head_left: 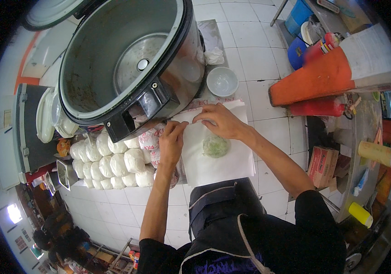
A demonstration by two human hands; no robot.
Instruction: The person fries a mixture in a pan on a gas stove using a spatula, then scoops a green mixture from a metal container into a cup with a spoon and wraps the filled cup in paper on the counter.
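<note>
While both our arms reach forward over the surface [217, 41], the stack of white paper [195, 169] lies along its right edge, with floor tiles [268, 132] open just beyond. At the near edge the paper comes right up to our dark apron [223, 201], and bare paper shows between there and the mound [216, 146]. Leftward we have less room: wrapped white bundles [118, 164] sit in close rows there, and the big metal cooker [191, 73] takes up the far left of the surface.

The cooker stands open, its grey inner wall stained and a round metal disc [143, 64] at the bottom. Just beside it, near the right edge, is a white bowl [223, 82]; we cannot tell what, if anything, it holds. Some bundles carry red print.

The mound rests on the top sheet, right of its middle. It is rounded and mottled pale green and white.

Our left hand [173, 137] is nearly closed, thumb and finger pinching the paper's far edge. Our right hand [220, 121] is bent at that same edge, just beyond the mound, fingers partly curled; we cannot tell whether it grips the paper.
</note>
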